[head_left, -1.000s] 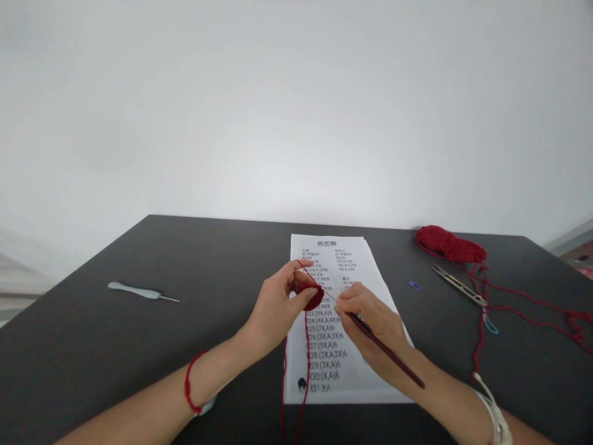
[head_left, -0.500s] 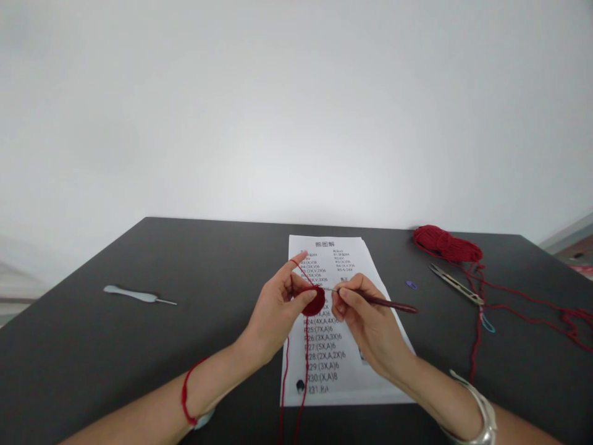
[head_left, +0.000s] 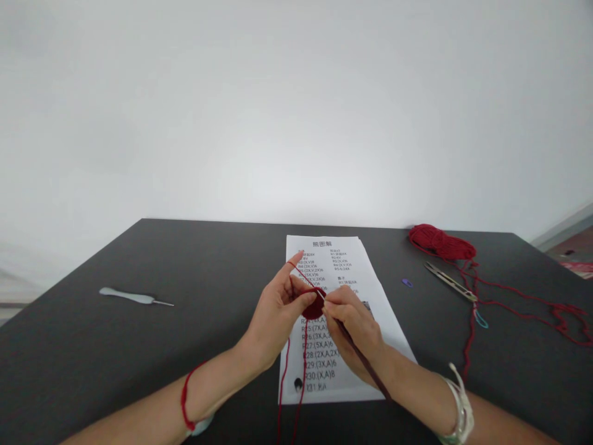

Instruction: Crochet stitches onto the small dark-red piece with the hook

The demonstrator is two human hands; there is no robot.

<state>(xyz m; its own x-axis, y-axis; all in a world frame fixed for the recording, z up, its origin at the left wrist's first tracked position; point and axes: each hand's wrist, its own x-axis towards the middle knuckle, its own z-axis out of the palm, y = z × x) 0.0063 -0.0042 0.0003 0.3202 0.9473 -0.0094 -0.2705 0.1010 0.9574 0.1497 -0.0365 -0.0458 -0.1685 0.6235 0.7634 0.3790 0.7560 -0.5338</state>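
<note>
Head view: the left hand (head_left: 277, 314) pinches a red disc (head_left: 313, 311), the right hand (head_left: 356, 326) grips a hook (head_left: 364, 359); a skein (head_left: 442, 243) lies near the table's (head_left: 208, 259) far right corner.

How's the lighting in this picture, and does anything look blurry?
In the head view, the wall glows brightest just behind the dark table, dimming toward the top corners; in that same view, the red disc's stitches blur together, and the printed sheet's small upper lines look fuzzier than the larger lower ones.

A white-handled hook (head_left: 126, 296) lies left on the black table (head_left: 208, 259), a purple clip (head_left: 407, 283) and snips (head_left: 463, 292) right.
</note>
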